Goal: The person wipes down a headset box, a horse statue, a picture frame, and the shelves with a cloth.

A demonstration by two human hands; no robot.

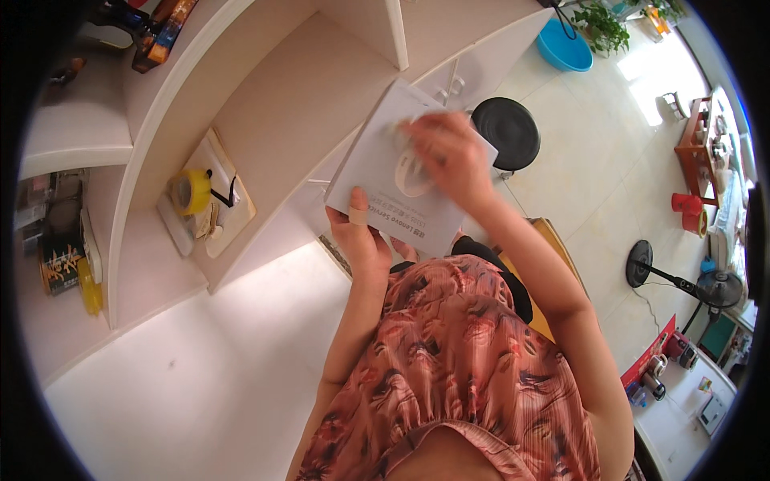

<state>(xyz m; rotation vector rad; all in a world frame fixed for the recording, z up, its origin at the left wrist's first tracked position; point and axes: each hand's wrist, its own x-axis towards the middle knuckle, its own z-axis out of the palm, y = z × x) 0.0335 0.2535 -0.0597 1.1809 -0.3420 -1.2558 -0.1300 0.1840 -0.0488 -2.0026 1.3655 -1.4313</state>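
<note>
My left hand (364,243) grips a white product box (367,159) by its lower left corner, thumb on top and fingers beneath. A band, perhaps a plaster, wraps that thumb. The box is tilted and bears Lenovo print and a picture of a neckband-like device. Blurred by motion, my right hand (451,159) is over the upper half of the box with fingers bent. Something pale shows at its fingertips, but I cannot tell whether it is held. My right hand partly hides the printed picture.
Left stands a curved white shelf unit (271,90) holding a yellow tape roll (191,191) on a flat box (234,210). Beyond my hands are a black round stool (506,133) and a blue basin (564,45). A fan (719,288) stands right, near a red-brown wooden stand (701,150).
</note>
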